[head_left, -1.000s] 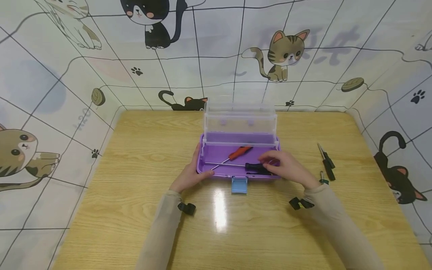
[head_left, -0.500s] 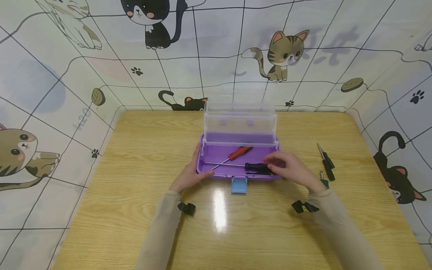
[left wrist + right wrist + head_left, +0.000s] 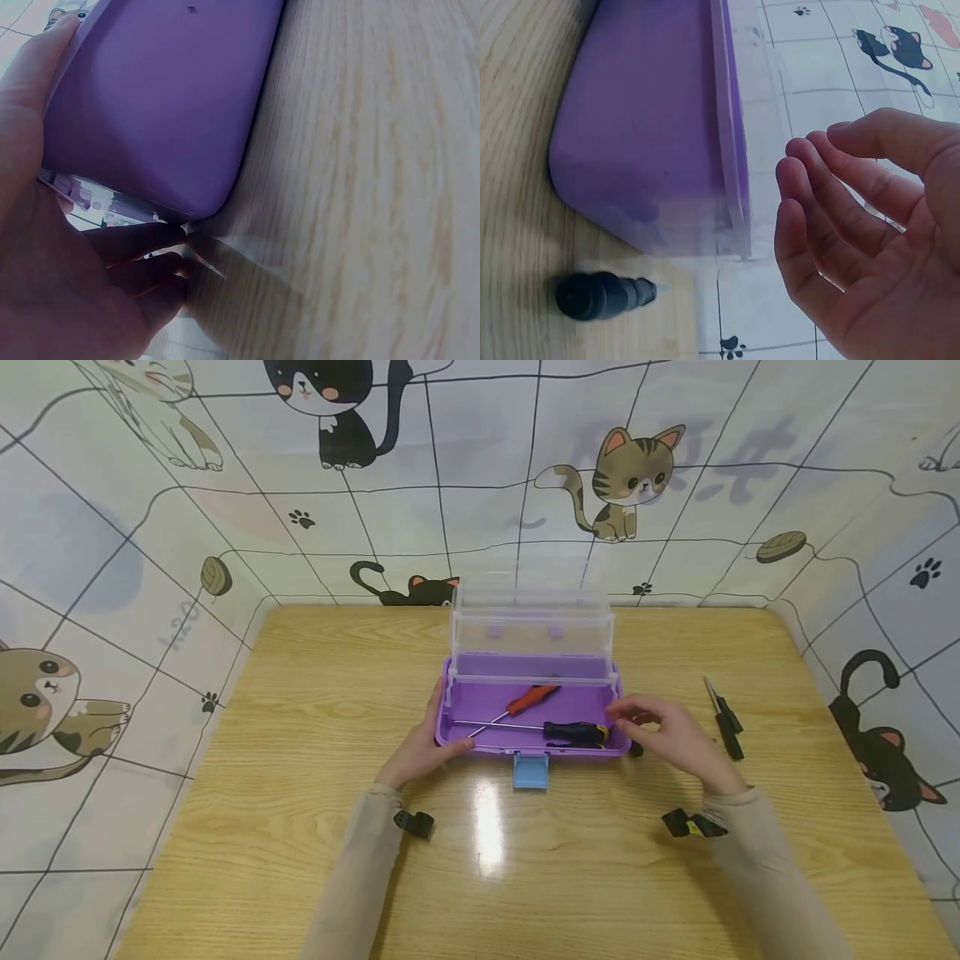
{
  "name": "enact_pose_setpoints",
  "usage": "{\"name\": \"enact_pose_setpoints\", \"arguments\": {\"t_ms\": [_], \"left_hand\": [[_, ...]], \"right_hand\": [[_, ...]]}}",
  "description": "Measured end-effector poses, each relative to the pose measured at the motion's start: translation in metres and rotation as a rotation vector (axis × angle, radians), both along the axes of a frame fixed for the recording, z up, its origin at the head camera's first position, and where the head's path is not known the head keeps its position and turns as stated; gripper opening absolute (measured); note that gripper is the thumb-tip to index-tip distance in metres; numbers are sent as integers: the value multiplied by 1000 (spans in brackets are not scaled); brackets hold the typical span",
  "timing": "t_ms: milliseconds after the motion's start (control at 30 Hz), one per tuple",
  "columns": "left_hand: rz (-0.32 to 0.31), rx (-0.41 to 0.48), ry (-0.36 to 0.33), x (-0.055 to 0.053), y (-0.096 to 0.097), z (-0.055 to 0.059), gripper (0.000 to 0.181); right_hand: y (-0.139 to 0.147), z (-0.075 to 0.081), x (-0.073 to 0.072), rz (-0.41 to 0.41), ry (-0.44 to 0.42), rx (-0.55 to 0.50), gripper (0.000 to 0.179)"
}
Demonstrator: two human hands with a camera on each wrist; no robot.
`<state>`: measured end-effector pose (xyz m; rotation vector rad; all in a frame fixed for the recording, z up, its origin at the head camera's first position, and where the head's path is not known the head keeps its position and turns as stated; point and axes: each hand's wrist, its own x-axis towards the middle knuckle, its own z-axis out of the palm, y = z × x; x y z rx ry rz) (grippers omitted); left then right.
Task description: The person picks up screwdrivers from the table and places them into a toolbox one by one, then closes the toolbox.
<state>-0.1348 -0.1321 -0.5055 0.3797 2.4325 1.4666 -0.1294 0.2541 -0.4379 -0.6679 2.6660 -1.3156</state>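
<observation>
A purple toolbox [image 3: 487,702] stands on the table with its clear lid [image 3: 532,635] raised. My left hand [image 3: 420,743] grips its left end, thumb along the front rim and fingers round the corner. Inside, a red-handled screwdriver [image 3: 531,699] lies across the shaft of a black-handled screwdriver [image 3: 573,732] with a yellow-marked end. Another dark tool [image 3: 573,746] lies by the front wall. My right hand [image 3: 671,739] is over the right rim with loosely bent fingers, holding nothing. In the right wrist view its fingers [image 3: 791,225] are apart from the toolbox.
A small black-handled tool [image 3: 600,295] lies on the table beside the toolbox's right end. Farther right are two dark-handled tools [image 3: 726,722] with metal shafts. A blue latch [image 3: 531,771] hangs at the toolbox front. Cat-patterned sheeting [image 3: 487,460] surrounds the table.
My right hand has drawn back rightward from the black screwdriver to the toolbox's right rim, uncovering the handle's end. It now hides the green tool on the table. The left hand stays put.
</observation>
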Motion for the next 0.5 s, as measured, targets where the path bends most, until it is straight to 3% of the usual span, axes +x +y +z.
{"name": "enact_pose_setpoints", "arguments": {"t_ms": [233,500], "left_hand": [[11,-11,-15,1,0,1,112],[15,-25,-19,1,0,1,112]], "right_hand": [[9,6,3,-28,1,-11,21],[19,0,6,-99,-26,22,22]]}}
